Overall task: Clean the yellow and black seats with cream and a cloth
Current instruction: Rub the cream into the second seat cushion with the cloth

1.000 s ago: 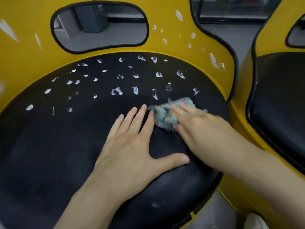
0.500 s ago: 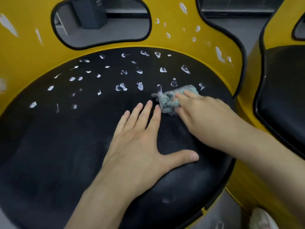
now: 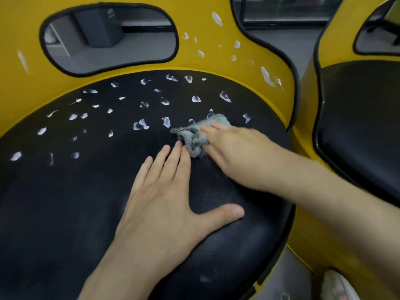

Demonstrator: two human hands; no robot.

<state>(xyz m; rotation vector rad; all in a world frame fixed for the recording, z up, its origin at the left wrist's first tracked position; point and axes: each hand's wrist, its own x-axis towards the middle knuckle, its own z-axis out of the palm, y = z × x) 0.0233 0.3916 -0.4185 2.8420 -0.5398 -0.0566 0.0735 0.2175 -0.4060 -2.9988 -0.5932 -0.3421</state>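
1. Cloth (image 3: 194,137) sits bunched on the black seat cushion (image 3: 65,213), right of centre, at the edge of the cream dabs (image 3: 140,125).
2. My right hand (image 3: 236,152) presses it down, fingers over it. Thumb is hidden, so I can't tell if it's pinched.
3. My left hand (image 3: 164,200) lies flat and spread, bracing the cushion just beside the cloth.
4. Step: wiping cream in. The next move probably needs a sweep left and back over the untouched dabs.
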